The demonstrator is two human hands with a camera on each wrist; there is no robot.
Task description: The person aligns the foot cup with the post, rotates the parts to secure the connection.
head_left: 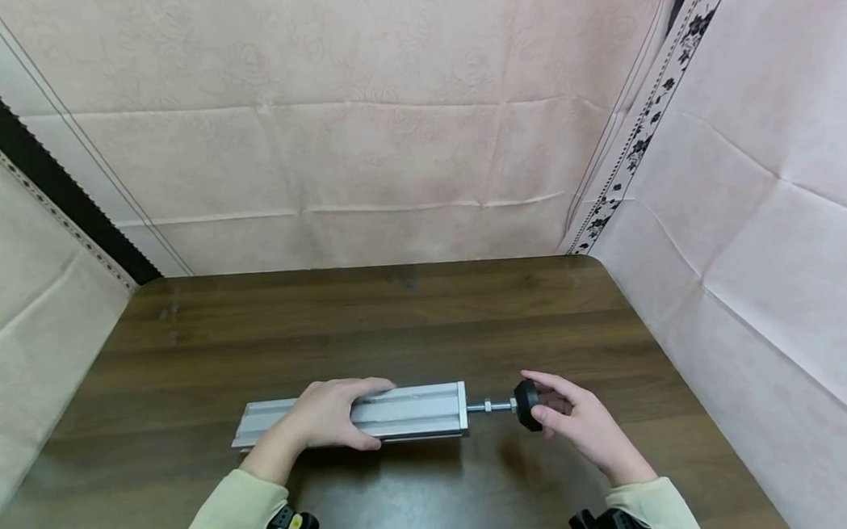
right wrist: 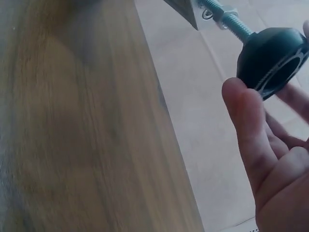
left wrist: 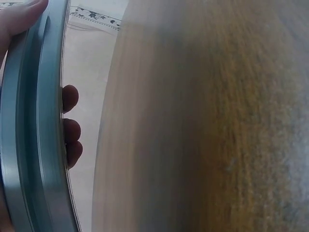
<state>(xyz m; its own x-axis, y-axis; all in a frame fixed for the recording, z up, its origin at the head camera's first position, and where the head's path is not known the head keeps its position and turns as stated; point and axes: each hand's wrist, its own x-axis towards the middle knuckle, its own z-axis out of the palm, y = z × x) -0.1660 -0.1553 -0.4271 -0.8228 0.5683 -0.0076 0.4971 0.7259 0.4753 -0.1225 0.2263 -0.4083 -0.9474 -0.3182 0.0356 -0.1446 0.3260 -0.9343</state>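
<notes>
My left hand [head_left: 338,413] grips a silvery aluminium profile [head_left: 425,411] from above, thumb on the near side. Past the profile's far side, its fingertips [left wrist: 71,99] show in the left wrist view. From the profile's right end a threaded rod [head_left: 501,406] sticks out, carrying nuts [right wrist: 227,16]. A round black levelling foot [head_left: 526,405] sits on the rod's outer end. My right hand [head_left: 574,417] pinches the foot's rim between thumb and fingers. In the right wrist view, the foot [right wrist: 270,60] shows its hollow underside.
Below the profile lies a brown wood-grain table [head_left: 369,324]. Pale patterned cloth [head_left: 358,139] hangs behind it, with more cloth [head_left: 778,235] along the right side. A black strip [head_left: 46,170] edges the cloth at left. Each wrist wears a black camera mount [head_left: 607,526].
</notes>
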